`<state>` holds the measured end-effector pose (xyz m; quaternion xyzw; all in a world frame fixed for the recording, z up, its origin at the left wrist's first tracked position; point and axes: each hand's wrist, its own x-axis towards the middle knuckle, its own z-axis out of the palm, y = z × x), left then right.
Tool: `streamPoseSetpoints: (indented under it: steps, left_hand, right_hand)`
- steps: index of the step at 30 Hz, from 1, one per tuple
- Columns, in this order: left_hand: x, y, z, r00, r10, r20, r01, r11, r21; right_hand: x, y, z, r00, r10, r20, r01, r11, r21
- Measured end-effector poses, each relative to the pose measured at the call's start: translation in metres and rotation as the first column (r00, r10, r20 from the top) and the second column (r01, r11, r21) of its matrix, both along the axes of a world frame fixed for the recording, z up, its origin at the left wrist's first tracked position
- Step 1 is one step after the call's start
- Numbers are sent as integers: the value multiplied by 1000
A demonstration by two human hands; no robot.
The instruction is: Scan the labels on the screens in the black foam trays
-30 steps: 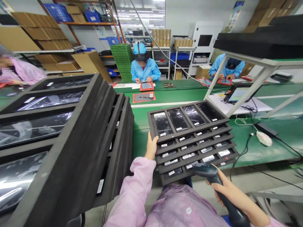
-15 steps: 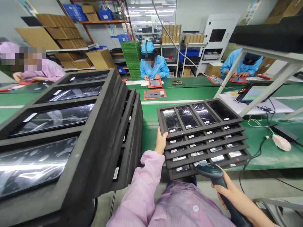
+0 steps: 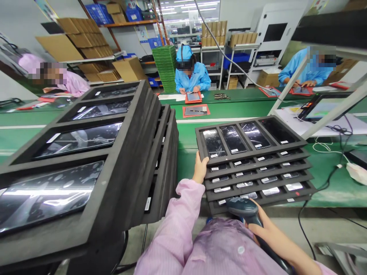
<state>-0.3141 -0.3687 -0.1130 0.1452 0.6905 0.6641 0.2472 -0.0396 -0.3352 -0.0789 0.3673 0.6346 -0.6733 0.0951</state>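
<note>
My left hand (image 3: 200,168) grips the near left corner of the top black foam tray (image 3: 229,156), its thumb on the front edge. This tray tops a stack of several fanned-out trays, each with label-bearing glossy screen panels, such as this panel (image 3: 233,139), in its slots. In my right hand (image 3: 265,225) is a dark barcode scanner (image 3: 243,207), its fingers wrapped round the handle. The scanner head is just in front of the lower trays, pointing left toward their labels. Part of its handle is hidden by my fingers.
A taller stack of foam trays (image 3: 114,183) with panels rises close on my left. On the right are a monitor (image 3: 327,106), a white mouse (image 3: 357,173), cables and a slanting metal post (image 3: 335,103). Across the green bench (image 3: 189,143) several people work on red mats.
The scanner and my right hand have moved left, along the lower trays. My left hand keeps its hold on the tray corner. The whole view has shifted slightly.
</note>
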Motion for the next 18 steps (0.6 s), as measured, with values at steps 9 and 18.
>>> streamPoseSetpoints:
  steps: [9, 18]
  left_hand:
    - [3, -3, 24, 996, 54, 67, -49, 996, -79]
    - [-17, -5, 11, 977, 91, 192, -66, 989, -129]
  right_hand:
    - [58, 56, 23, 879, -472, -65, 472, 847, 245]
    - [147, 224, -3, 624, -772, -122, 447, 224, 866]
